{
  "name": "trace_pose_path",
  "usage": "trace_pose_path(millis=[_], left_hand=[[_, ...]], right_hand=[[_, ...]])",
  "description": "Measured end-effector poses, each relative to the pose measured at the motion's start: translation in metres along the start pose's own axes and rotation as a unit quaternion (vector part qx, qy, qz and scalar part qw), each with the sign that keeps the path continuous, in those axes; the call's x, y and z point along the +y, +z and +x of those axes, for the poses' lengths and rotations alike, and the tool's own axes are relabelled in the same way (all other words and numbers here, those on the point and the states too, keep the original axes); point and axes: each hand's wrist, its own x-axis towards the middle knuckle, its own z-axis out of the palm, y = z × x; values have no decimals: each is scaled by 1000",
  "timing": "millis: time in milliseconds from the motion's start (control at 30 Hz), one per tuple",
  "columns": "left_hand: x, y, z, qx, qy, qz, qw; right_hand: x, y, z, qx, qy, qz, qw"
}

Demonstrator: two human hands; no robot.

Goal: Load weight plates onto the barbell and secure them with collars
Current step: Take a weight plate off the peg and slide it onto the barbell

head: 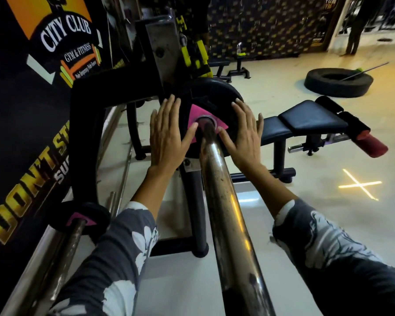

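Observation:
A black weight plate (211,93) with a pink label sits on the steel barbell sleeve (224,197), which runs from the bottom centre up to the plate's hole. My left hand (167,137) lies flat against the plate's left side, fingers spread. On the plate's right side my right hand (244,135) presses flat as well, fingers apart. Neither hand grips anything. A second black plate with a pink label (82,218) sits on another bar at lower left. No collar is visible.
A black rack frame (87,124) stands left of the plate, against a printed wall banner. A black padded bench (306,122) with a red roller stands to the right. A tyre (338,82) lies on the pale floor beyond. A person stands far back right.

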Motion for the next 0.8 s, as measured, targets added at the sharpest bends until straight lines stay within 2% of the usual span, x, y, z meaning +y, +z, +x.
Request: trace_pose_path(millis=[100,267,533,633,800], left_hand=[[17,-16,-34,-29,-17,-15,999],[64,-68,-99,-33,-39,-27,998],[139,-156,-218,32,-61,-78,995],[156,-187,-252,29,-67,-78,994],[153,-224,-295,-18,-76,-54,995]], right_hand=[[-13,-20,-30,-21,-19,-2,1000],[-40,-69,-97,-27,-20,23,999],[-95,-166,-221,-26,-59,51,997],[-121,-184,-256,-28,-77,86,993],[-163,-177,-302,-116,-69,112,985]])
